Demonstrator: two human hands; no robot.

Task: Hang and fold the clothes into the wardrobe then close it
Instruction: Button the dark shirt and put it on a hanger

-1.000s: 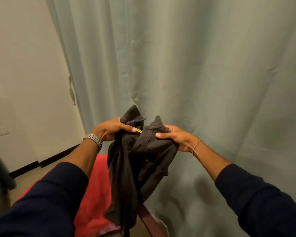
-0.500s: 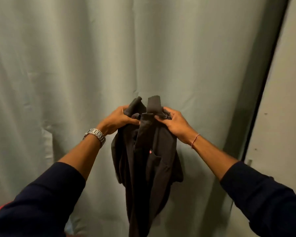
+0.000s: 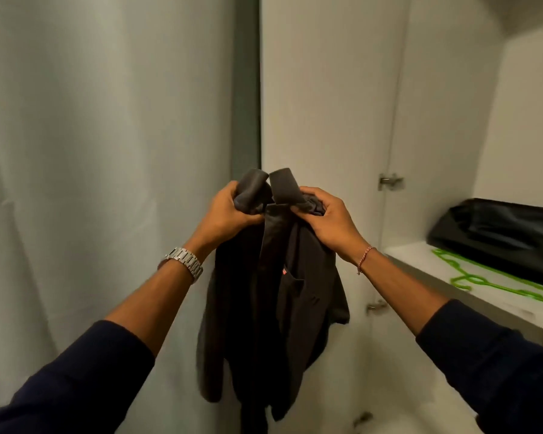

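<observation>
A dark grey collared shirt [image 3: 273, 314] hangs in front of me, held up by its collar. My left hand [image 3: 226, 214] grips the left side of the collar and my right hand [image 3: 326, 220] grips the right side. The shirt's body dangles below, with a small red tag near its chest pocket. Behind it stands the open white wardrobe door [image 3: 326, 104]. To the right, a white wardrobe shelf [image 3: 420, 267] carries a green plastic hanger [image 3: 480, 281].
A pale green curtain [image 3: 101, 151] fills the left half of the view. A black bag [image 3: 502, 233] lies on the shelf behind the hanger. Metal hinges [image 3: 389, 180] sit on the door's inner edge.
My view has swung right, from the curtain to the open wardrobe. Both hands still hold the shirt by the collar, raised slightly; the red item on the left is out of view.
</observation>
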